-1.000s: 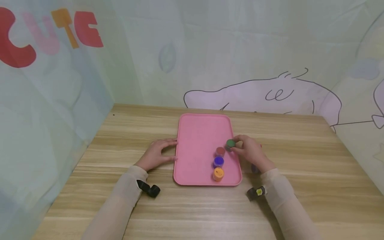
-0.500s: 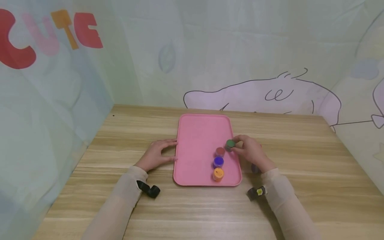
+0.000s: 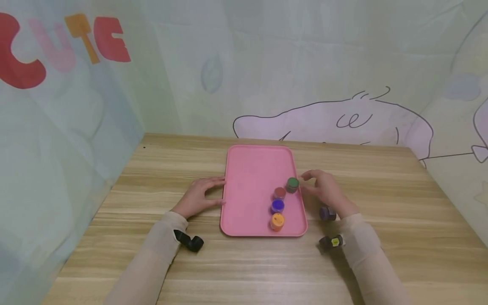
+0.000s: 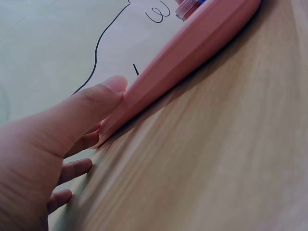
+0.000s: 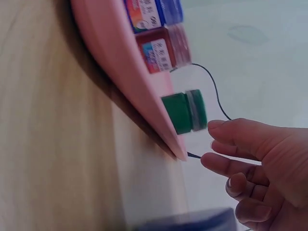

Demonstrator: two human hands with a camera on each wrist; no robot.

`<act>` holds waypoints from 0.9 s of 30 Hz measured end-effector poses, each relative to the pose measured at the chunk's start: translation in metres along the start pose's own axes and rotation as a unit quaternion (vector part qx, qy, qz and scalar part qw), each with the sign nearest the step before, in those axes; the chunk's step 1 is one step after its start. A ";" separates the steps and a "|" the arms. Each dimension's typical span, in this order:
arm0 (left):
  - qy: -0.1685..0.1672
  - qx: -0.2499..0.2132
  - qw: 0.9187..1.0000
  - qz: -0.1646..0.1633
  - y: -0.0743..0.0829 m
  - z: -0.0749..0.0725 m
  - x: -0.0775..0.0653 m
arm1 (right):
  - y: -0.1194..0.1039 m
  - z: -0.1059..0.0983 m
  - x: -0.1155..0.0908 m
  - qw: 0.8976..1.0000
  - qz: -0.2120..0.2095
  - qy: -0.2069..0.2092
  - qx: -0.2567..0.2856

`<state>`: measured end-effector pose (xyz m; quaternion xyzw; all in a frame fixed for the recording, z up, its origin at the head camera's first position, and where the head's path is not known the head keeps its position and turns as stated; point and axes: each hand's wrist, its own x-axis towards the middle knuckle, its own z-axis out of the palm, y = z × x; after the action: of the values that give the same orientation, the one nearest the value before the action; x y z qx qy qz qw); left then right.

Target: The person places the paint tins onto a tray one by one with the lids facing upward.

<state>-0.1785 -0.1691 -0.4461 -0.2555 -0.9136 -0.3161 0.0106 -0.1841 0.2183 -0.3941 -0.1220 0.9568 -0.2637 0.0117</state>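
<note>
On the pink tray (image 3: 249,182) stand small paint jars: green (image 3: 292,185), red (image 3: 279,193), blue (image 3: 277,206) and orange (image 3: 277,221). The green jar sits near the right rim, set a little off from the red one. My right hand (image 3: 327,191) is just right of the green jar and holds nothing; in the right wrist view its fingers (image 5: 231,164) are apart from the jar. My left hand (image 3: 198,197) touches the tray's left rim with thumb (image 4: 108,94) and fingers, spread loosely.
A dark purple jar (image 3: 327,213) lies on the wooden table (image 3: 251,271) under my right wrist, right of the tray. Behind the table hangs a printed cloth (image 3: 183,76). Small black cameras (image 3: 189,241) are strapped to both wrists.
My right hand has let go of the green jar and drawn back to the right. The purple jar shows more fully. The left hand and tray stay where they were.
</note>
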 end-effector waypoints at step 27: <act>0.000 -0.001 1.000 -0.001 0.000 0.000 0.000 | 0.024 -0.028 -0.009 0.996 0.053 -0.023 -0.074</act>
<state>-0.1786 -0.1692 -0.4459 -0.2544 -0.9138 -0.3166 0.0098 -0.1828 0.2545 -0.3825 -0.0780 0.9783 -0.1879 0.0382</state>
